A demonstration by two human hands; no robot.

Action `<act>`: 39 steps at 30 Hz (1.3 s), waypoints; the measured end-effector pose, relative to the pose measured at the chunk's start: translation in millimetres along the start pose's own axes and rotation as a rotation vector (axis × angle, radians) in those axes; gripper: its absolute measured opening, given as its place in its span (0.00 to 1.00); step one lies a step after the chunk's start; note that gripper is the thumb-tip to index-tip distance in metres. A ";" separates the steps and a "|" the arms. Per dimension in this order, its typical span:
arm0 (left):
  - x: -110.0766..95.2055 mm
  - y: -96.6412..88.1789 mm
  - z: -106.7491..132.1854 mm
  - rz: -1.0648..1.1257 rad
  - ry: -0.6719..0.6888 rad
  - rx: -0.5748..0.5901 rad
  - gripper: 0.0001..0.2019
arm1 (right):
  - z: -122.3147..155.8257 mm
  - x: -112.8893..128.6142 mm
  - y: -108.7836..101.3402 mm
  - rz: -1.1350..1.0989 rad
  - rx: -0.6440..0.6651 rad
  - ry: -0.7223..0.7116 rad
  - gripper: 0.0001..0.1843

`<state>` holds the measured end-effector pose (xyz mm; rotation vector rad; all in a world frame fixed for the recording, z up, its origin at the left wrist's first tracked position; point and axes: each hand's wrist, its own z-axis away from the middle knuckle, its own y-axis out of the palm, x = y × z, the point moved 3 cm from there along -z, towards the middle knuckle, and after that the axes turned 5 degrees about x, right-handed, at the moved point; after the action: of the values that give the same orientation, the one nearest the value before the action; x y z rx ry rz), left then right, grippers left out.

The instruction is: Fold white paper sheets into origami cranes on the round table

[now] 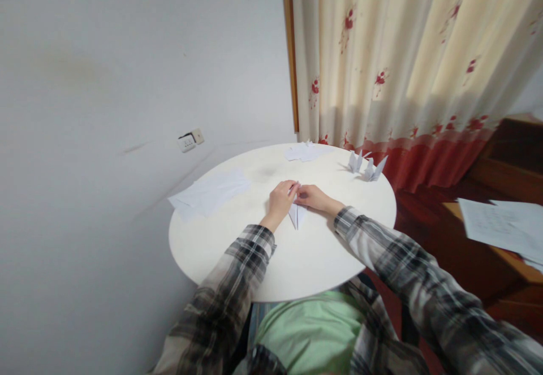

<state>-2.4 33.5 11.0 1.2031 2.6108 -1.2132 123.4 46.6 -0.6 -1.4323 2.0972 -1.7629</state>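
A small piece of folded white paper (297,215) lies near the middle of the round white table (237,245), its narrow point toward me. My left hand (281,198) pinches its far end from the left, with the fingertips close together. From the right, my right hand (314,197) grips the same far end, its fingertips almost meeting the left ones. My fingers hide the upper part of the folded paper, so its folds there cannot be made out.
White paper sheets (216,190) lie at the table's left, more paper (303,151) at the far edge. Two folded paper cranes (373,170) stand at the right. A wall (106,205) borders the left, a flowered curtain (407,69) the back. Written sheets (500,225) rest on wooden furniture at right.
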 end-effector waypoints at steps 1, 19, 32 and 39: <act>-0.1 -0.1 0.0 0.001 -0.001 -0.001 0.09 | 0.1 0.1 -0.1 -0.001 0.001 0.004 0.05; -1.8 -0.6 -0.6 -0.009 -0.003 0.022 0.09 | 1.2 1.2 -0.3 -0.021 -0.009 0.010 0.05; 0.0 0.5 -0.7 -0.014 0.001 0.008 0.09 | 0.7 1.9 -0.8 -0.018 0.001 0.013 0.05; 0.1 0.2 -0.3 -0.012 0.014 0.004 0.10 | 0.7 1.0 -0.6 -0.021 -0.004 0.003 0.05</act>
<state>-2.3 33.8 11.1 1.2036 2.6305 -1.2174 123.6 45.5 0.2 -1.4589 2.0964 -1.7705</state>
